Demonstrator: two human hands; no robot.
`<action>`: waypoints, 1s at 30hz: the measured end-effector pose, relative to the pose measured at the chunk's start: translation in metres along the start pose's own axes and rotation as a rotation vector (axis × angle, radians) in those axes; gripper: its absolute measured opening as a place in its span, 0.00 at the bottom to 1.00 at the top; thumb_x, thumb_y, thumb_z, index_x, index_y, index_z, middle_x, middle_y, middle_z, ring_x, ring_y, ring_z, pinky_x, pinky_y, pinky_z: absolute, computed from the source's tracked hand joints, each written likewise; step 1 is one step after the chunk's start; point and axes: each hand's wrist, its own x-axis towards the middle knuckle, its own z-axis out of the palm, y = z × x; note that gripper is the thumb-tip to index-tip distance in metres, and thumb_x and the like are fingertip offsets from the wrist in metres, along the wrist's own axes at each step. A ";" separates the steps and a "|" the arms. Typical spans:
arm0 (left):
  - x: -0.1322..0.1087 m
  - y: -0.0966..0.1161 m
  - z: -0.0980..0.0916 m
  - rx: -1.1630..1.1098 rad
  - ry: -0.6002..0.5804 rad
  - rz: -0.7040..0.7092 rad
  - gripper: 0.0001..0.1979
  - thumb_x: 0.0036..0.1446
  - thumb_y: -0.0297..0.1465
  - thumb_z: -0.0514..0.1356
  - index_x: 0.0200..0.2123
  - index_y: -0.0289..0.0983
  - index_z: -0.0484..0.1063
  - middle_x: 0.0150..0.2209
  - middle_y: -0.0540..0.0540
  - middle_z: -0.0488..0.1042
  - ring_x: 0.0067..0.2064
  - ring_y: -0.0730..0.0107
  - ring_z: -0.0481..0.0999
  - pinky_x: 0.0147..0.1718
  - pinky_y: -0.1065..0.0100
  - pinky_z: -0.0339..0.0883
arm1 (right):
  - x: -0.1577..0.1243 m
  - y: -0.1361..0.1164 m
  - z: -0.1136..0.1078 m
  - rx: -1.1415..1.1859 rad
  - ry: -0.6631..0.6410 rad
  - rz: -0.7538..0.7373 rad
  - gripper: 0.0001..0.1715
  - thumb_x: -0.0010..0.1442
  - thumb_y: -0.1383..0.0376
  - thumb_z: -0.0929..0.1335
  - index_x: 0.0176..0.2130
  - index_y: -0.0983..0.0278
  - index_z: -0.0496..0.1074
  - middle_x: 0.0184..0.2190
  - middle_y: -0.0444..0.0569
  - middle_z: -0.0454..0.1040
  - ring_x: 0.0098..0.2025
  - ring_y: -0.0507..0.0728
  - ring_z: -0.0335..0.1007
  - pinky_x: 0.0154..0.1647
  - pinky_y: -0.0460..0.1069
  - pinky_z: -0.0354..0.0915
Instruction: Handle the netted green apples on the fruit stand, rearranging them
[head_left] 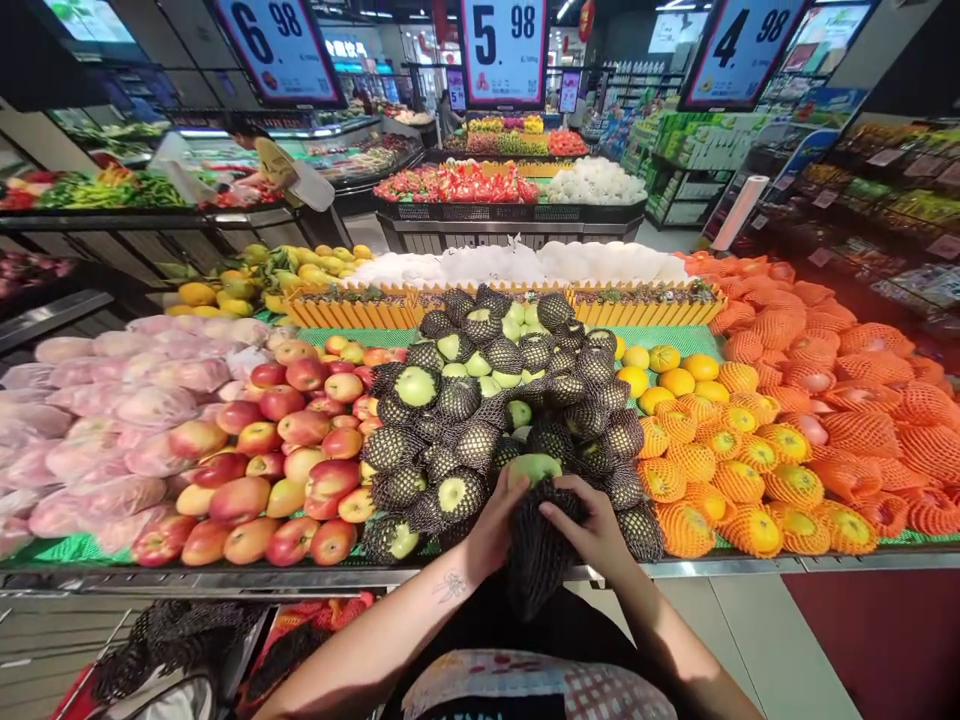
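Supermarket produce stalls fill the view, with hanging price signs reading 6.98 (279, 45), 5.98 (504, 45) and 4.98 (739, 45) above the aisles. Nearest the camera, a long display worktop (225, 575) carries heaps of fruit side by side: pink fruit in clear bags (97, 420) at the far left, then red apples (285, 450), then a central pile of netted green fruit (495, 400) (a few lie bare, without sleeves), and orange-netted fruit (750, 460) spreading off to the right. A low yellow fence (360, 308) runs along the back of this worktop. At the front edge of the central pile, both of the person's hands meet around one green fruit (534, 467), which sits half inside a black foam net (536, 560); the top of the fruit shows above the net, and the loose tail of the net hangs down over the worktop's rim. The left hand (499, 525) curls its grip around the left side of the fruit and the sleeve, thumb up against the fruit. The right hand (592, 525) has its fingers bent and pinching the upper rim of the net on the right side. Below the worktop, at lower left, a bundle of spare black nets (172, 640) lies in a container.
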 end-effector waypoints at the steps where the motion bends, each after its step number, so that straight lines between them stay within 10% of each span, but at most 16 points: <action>1: -0.002 0.002 -0.001 0.056 0.017 0.057 0.32 0.55 0.41 0.70 0.59 0.40 0.66 0.52 0.42 0.77 0.53 0.56 0.76 0.54 0.60 0.67 | 0.000 0.000 0.001 -0.011 -0.020 -0.001 0.14 0.63 0.56 0.72 0.44 0.63 0.76 0.37 0.49 0.82 0.39 0.57 0.79 0.42 0.49 0.72; 9: -0.001 0.016 -0.014 0.200 0.148 0.173 0.41 0.56 0.49 0.66 0.67 0.43 0.57 0.65 0.40 0.64 0.64 0.53 0.66 0.64 0.57 0.58 | 0.005 -0.018 0.024 -0.013 -0.373 -0.084 0.14 0.68 0.57 0.68 0.47 0.61 0.79 0.42 0.49 0.84 0.43 0.58 0.80 0.46 0.48 0.70; 15: 0.008 0.011 -0.026 0.078 0.123 0.219 0.45 0.50 0.52 0.70 0.67 0.43 0.60 0.66 0.41 0.64 0.69 0.51 0.59 0.68 0.59 0.51 | 0.006 -0.002 0.048 -0.182 -0.107 -0.127 0.09 0.67 0.61 0.68 0.42 0.62 0.77 0.32 0.46 0.83 0.29 0.55 0.78 0.31 0.45 0.70; 21: -0.002 -0.008 -0.043 -0.038 -0.182 0.164 0.53 0.43 0.47 0.75 0.68 0.46 0.54 0.61 0.38 0.68 0.62 0.46 0.69 0.60 0.54 0.62 | 0.012 0.015 0.048 -0.195 0.198 -0.330 0.07 0.68 0.66 0.67 0.44 0.61 0.76 0.33 0.47 0.84 0.30 0.55 0.82 0.32 0.43 0.73; 25: -0.002 -0.011 -0.048 0.165 -0.210 0.159 0.51 0.39 0.30 0.78 0.63 0.47 0.57 0.57 0.40 0.72 0.57 0.50 0.74 0.54 0.56 0.65 | 0.026 0.016 0.040 -0.166 0.226 -0.318 0.07 0.67 0.64 0.68 0.40 0.61 0.77 0.31 0.47 0.84 0.30 0.55 0.82 0.32 0.43 0.75; 30: 0.009 -0.008 -0.054 0.340 -0.332 0.226 0.46 0.41 0.35 0.76 0.62 0.42 0.60 0.60 0.37 0.70 0.62 0.45 0.69 0.61 0.51 0.59 | 0.039 0.022 0.028 -0.098 0.162 -0.190 0.12 0.64 0.57 0.70 0.36 0.62 0.80 0.28 0.48 0.82 0.28 0.56 0.79 0.30 0.46 0.73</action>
